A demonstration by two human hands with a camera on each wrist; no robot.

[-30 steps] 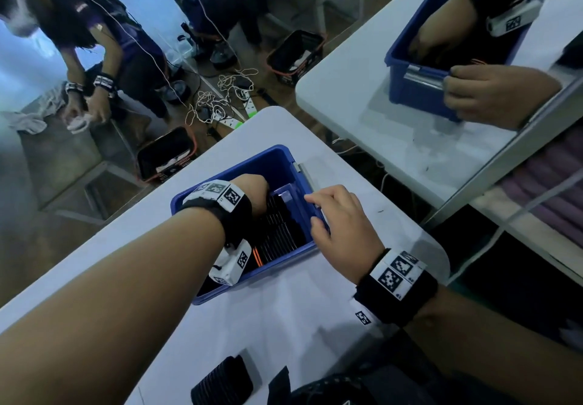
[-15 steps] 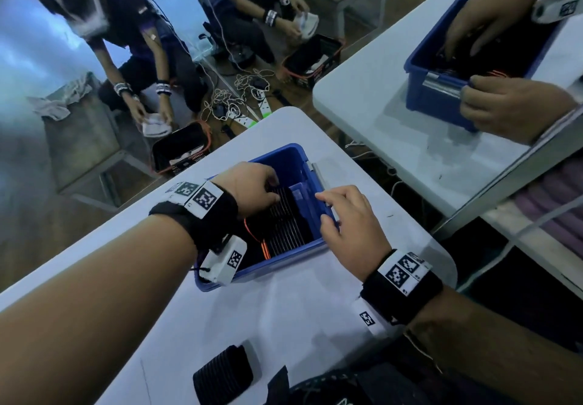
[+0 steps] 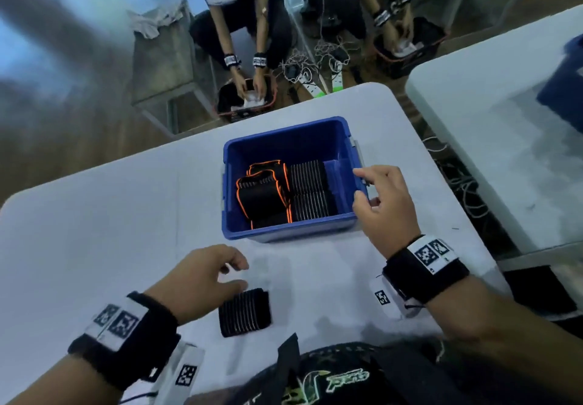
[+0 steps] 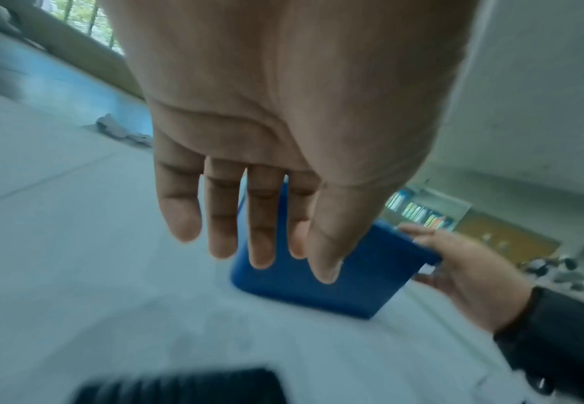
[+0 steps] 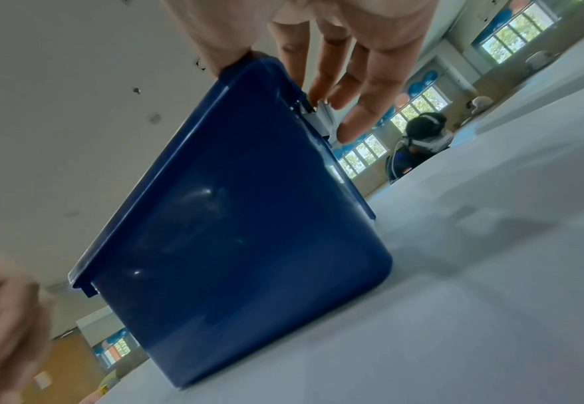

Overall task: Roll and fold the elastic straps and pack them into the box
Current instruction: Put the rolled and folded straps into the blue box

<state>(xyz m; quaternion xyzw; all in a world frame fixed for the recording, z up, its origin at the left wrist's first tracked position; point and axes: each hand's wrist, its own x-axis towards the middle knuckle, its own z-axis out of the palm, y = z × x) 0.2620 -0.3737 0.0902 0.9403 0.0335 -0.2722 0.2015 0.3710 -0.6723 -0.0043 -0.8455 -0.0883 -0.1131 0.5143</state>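
A blue box (image 3: 285, 234) stands mid-table, holding orange-trimmed black straps (image 3: 262, 198) on its left and ribbed black rolled straps (image 3: 307, 194) beside them. One more rolled black strap (image 3: 244, 311) lies on the white table (image 3: 94, 231) near me; it is a dark blur (image 4: 180, 385) in the left wrist view. My left hand (image 3: 241, 275) hovers just above and left of it, fingers loose and empty (image 4: 259, 246). My right hand (image 3: 362, 186) holds the box's right rim near the front corner, thumb on the rim and fingers by the grey latch (image 5: 320, 117).
A second white table (image 3: 489, 126) stands to the right with another blue box (image 3: 564, 89) at its edge. Beyond my table, people crouch over black baskets (image 3: 246, 108) on the floor among cables and power strips (image 3: 315, 70). Dark printed fabric (image 3: 331, 373) lies at the near edge.
My left hand has come out of the box and drawn back toward me, to the rolled strap on the table. My right hand has stayed on the box's rim.
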